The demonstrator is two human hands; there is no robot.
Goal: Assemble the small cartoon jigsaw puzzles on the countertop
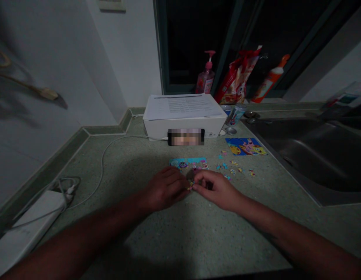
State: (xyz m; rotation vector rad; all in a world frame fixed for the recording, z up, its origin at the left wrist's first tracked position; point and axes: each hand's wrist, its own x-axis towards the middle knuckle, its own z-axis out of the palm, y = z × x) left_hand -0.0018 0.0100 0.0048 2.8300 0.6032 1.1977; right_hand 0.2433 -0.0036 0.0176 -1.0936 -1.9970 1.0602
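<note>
Both my hands meet at the middle of the green speckled counter (139,155). My left hand (165,188) and my right hand (218,189) have their fingers pinched together on a small colourful puzzle piece (191,186) between them. Just beyond my fingers lies a partly joined blue puzzle strip (187,162). Several loose puzzle pieces (233,166) are scattered to the right of it. A finished colourful puzzle picture (246,146) lies farther right.
A white box (183,122) with papers on top stands at the back. Behind it are a pink pump bottle (206,77), a red bag (237,77), an orange bottle (269,81) and a can (235,114). A steel sink (314,151) is at right. A power strip (28,221) with cables lies left.
</note>
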